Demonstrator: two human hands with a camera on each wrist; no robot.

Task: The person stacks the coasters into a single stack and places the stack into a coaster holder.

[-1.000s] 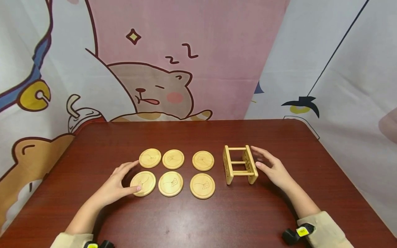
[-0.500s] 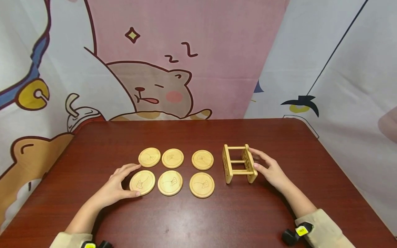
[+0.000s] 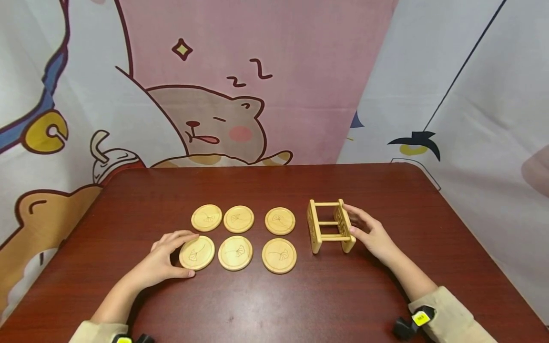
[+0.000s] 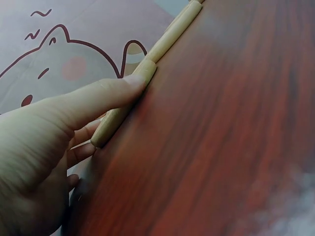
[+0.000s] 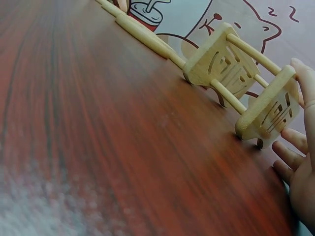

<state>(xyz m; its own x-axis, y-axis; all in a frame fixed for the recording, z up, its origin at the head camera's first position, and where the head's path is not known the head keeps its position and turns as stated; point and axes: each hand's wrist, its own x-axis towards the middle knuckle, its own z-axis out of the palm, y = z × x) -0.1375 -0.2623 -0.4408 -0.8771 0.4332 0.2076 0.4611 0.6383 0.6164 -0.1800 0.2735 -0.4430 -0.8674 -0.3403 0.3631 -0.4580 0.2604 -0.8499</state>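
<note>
In the head view, my left hand (image 3: 160, 264) spans the near-left round wooden coaster (image 3: 197, 253), thumb at its near edge and fingertips at its far edge. The left wrist view has the thumb against the rim of that coaster (image 4: 115, 120), which lies on the table. My right hand (image 3: 375, 238) is at the right side of a small wooden coaster rack (image 3: 329, 238). Its thumb and fingertips touch the right side panel, fingers fairly straight. In the right wrist view the rack (image 5: 221, 64) stands on the table, with the thumb at a panel corner.
More leaf-engraved coasters lie flat in two rows: a far-left one (image 3: 207, 217), the far-middle one (image 3: 238, 219), a far-right one (image 3: 280, 221), the near-middle one (image 3: 235, 253) and a near-right one (image 3: 279, 256). A cartoon-printed cloth hangs behind the brown table (image 3: 274, 305).
My left fingers have moved to the coaster's far edge, while the thumb has slid off its face to the near edge. My right hand has shifted slightly left against the rack.
</note>
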